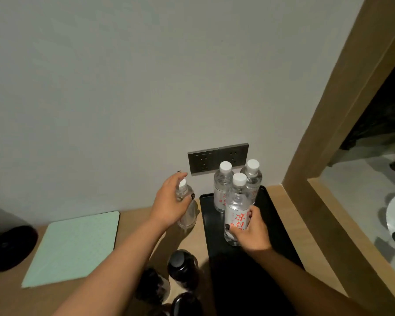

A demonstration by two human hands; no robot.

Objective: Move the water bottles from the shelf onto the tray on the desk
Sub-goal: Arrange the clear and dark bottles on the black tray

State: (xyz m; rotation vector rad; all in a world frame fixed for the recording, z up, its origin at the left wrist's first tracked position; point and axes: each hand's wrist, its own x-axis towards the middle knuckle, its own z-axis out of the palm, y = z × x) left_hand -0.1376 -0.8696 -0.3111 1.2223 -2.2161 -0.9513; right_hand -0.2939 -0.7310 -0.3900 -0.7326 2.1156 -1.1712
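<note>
A black tray [281, 226] lies on the wooden desk [137, 215] by the wall. Two clear water bottles with white caps, one [221, 190] on the left and one [253, 179] on the right, stand upright at its far end. In front of them my right hand [251, 231] grips a third bottle [236, 206] with red print, standing on the tray. My left hand [171, 201] holds a fourth clear bottle [187, 210] upright just left of the tray, over the desk. Whether it touches the desk I cannot tell.
Dark bottles [183, 267] with black caps stand at the near desk edge. A pale green mat [75, 247] lies to the left, with a round black object [9, 247] beyond it. Grey wall sockets [203, 163] sit behind the tray. A wooden frame [310, 167] bounds the right.
</note>
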